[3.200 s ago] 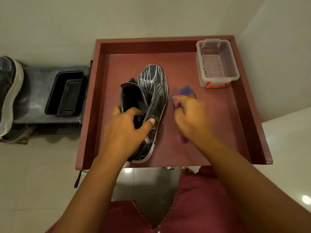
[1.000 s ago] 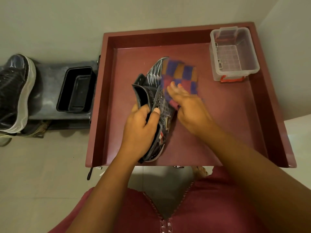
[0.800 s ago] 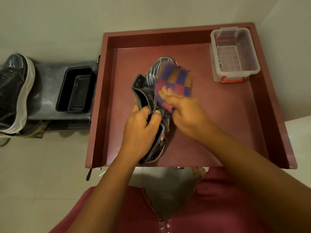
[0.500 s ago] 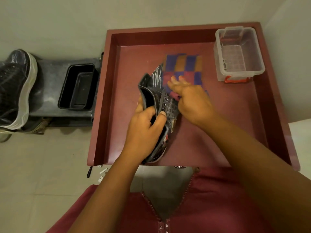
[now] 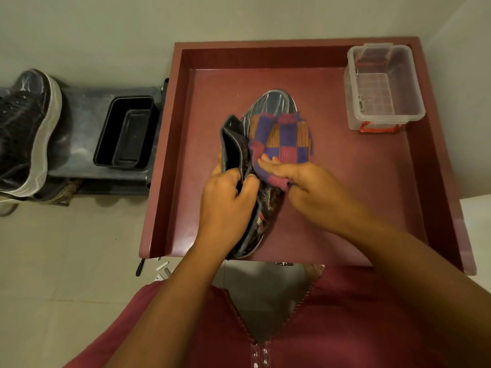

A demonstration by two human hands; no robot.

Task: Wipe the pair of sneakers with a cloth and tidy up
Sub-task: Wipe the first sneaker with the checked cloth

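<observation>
A shiny black high-top sneaker [image 5: 273, 103] lies on its side on the dark red tray table [image 5: 345, 208], toe pointing away from me. My left hand [image 5: 225, 200] grips its ankle collar. A checked purple, orange and red cloth [image 5: 285, 139] is draped over the sneaker's upper, and my right hand [image 5: 305, 184] holds its near end against the shoe. The second black sneaker [image 5: 21, 128], with a white sole, rests on a grey rack at the far left.
A clear plastic box [image 5: 384, 86] with red latches stands in the tray's back right corner. A black rectangular tub [image 5: 127, 131] sits on the grey rack [image 5: 77, 123] left of the tray. The tray has raised rims. Small bits lie on the tiled floor [image 5: 66, 261].
My right hand picked up the cloth from the tray and has been rubbing it back and forth over the sneaker's upper. The cloth is now bunched nearer the collar. My left hand keeps its grip.
</observation>
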